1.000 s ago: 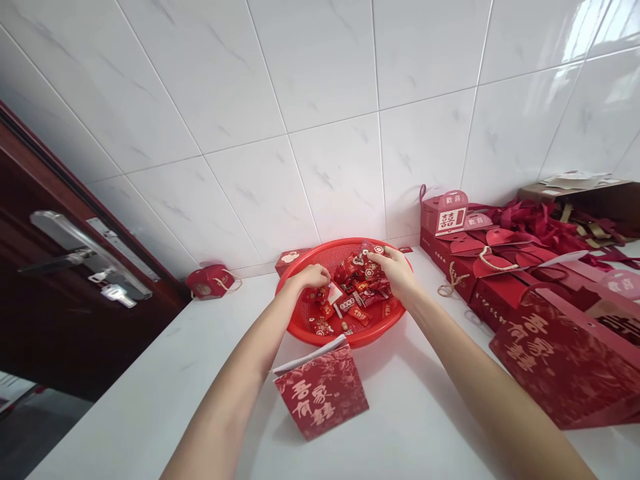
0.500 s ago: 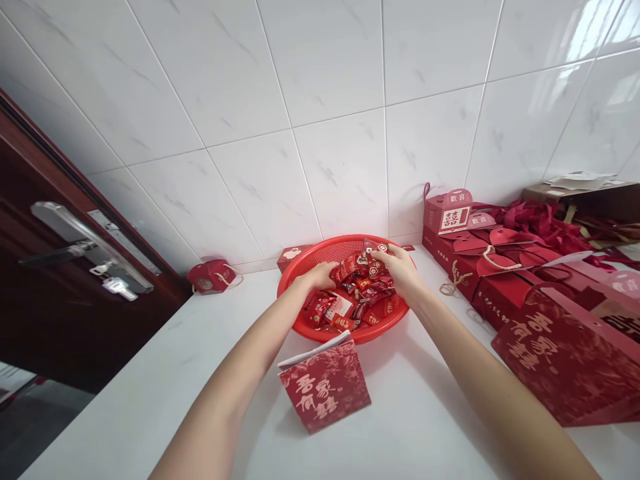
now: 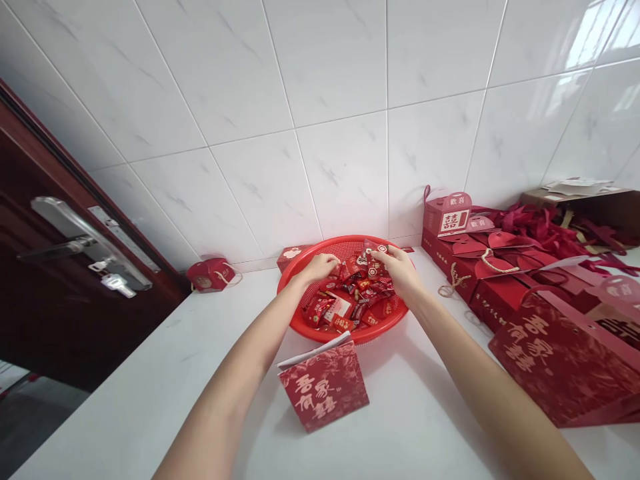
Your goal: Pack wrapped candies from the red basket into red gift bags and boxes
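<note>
A red plastic basket (image 3: 295, 327) full of small red wrapped sweets (image 3: 363, 307) stands against the wall. My left hand (image 3: 321, 267) is over its left side, fingers pinched together beside the red wrappers; what they hold, if anything, is too small to tell. On the right side, my right hand (image 3: 400, 272) is closed on a dark red patterned packet (image 3: 373, 259), with thumb and fingers at its edge. Standing on the counter in front of the basket is an open-topped red gift bag (image 3: 325, 387) with pale pink lettering.
Several red gift boxes (image 3: 500, 293) and a larger red bag (image 3: 560, 360) crowd the right side. Behind them, a cardboard box (image 3: 620, 207) sits by red ribbons (image 3: 530, 227). A small red box (image 3: 210, 275) lies left, near a dark door (image 3: 45, 300) with keys.
My left hand has lifted slightly off the sweets, its fingers drawn closer together. My right hand stays nearly in place with the patterned packet. The gift bag has not moved.
</note>
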Available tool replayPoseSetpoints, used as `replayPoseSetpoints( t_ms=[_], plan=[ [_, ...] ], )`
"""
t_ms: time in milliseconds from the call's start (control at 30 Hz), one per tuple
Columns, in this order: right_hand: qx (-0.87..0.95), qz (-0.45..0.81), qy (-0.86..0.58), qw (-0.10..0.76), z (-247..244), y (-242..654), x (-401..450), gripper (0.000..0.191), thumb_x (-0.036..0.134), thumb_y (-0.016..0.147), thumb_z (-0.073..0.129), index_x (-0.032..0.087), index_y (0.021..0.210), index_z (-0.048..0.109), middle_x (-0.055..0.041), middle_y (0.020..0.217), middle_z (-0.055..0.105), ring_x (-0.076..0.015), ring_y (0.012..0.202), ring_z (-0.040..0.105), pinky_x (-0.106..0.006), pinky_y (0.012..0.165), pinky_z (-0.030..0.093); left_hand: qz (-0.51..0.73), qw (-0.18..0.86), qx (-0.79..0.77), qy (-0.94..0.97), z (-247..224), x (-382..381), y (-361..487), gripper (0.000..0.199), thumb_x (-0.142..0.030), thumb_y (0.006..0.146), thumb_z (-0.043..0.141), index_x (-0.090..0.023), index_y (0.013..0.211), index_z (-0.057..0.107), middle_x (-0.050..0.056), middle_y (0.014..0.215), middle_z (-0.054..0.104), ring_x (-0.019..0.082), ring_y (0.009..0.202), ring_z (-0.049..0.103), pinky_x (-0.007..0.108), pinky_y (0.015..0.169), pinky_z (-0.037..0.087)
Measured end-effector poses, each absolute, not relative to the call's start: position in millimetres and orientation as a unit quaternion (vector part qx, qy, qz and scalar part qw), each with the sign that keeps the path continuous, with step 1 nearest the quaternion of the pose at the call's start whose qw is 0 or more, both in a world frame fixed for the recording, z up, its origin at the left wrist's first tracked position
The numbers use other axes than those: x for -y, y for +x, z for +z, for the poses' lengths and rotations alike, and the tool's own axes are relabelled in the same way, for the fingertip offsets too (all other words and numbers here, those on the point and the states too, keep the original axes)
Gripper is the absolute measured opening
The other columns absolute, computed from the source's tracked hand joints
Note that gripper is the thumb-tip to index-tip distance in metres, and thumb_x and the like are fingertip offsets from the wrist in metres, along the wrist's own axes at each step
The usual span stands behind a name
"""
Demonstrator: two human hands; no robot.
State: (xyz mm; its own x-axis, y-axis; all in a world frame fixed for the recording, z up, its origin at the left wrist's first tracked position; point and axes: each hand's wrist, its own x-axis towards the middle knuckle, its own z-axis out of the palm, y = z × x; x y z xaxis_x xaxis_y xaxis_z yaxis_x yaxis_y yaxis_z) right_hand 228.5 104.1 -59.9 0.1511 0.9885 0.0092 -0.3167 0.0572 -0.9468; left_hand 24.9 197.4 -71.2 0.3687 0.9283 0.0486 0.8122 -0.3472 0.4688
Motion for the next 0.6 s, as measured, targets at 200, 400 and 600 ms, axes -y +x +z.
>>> replayPoseSetpoints(
  t_ms=[200,400,600],
  plan=[
    [0.382,0.526,-0.442,0.618,-60.0,229.0,-103.1,0.017,0.032,0.066,0.073,0.022,0.079,0.068,0.0009,0.068,0.070,-0.0178,0.062,0.064,-0.027,0.053,0.052,0.210,0.177,-0.562,0.780,-67.3,-199.3,19.5,0.028,-0.023,0.079,0.042,-0.018,0.075,0.069,0.004,0.087,0.074,0.018,0.079,0.065,0.027,0.070,0.051],
    [0.386,0.523,-0.439,0.621,-60.1,228.6,-102.5,0.017,0.032,0.066,0.073,0.023,0.078,0.069,0.0003,0.070,0.072,-0.0188,0.065,0.066,-0.028,0.056,0.054,0.164,0.147,-0.594,0.774,-64.3,-194.6,20.0,0.026,-0.013,0.073,0.045,-0.019,0.065,0.069,0.003,0.083,0.077,0.019,0.082,0.068,0.027,0.075,0.049],
    [0.387,0.523,-0.438,0.619,-60.1,229.3,-102.4,0.018,0.033,0.064,0.074,0.023,0.078,0.068,-0.0012,0.076,0.075,-0.0201,0.069,0.068,-0.029,0.057,0.054,0.065,0.121,-0.596,0.791,-59.5,-181.6,31.4,0.023,-0.013,0.077,0.051,-0.020,0.064,0.069,0.004,0.081,0.077,0.019,0.077,0.068,0.027,0.069,0.047]
  ],
)
